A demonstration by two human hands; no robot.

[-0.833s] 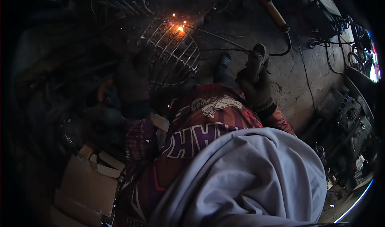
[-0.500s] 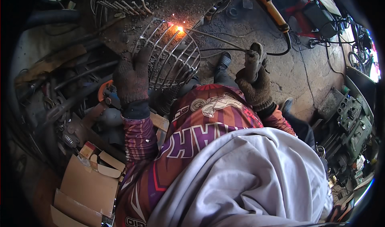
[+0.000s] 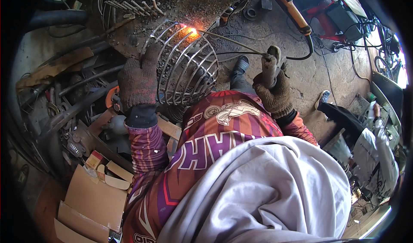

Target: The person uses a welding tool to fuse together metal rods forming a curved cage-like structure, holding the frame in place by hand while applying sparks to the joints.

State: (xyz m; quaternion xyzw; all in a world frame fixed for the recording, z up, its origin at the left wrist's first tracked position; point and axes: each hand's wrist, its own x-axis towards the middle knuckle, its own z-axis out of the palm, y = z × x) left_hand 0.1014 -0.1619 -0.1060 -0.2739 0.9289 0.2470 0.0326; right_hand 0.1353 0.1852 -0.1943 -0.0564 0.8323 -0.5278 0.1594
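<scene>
Orange power tool (image 3: 294, 13) beyond right hand (image 3: 275, 94)

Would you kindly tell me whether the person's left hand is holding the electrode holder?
No, the gloved right hand holds the electrode holder, while the left hand is at the barred metal frame.

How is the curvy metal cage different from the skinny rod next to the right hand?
The cage has many bars in a wide, rounded shape, but the rod is one thin, nearly straight piece. The cage sits right beside the left hand, while the rod sticks out of a holder gripped by the right hand. The cage shines in places; the rod looks duller. Both reach the orange glow.
</scene>
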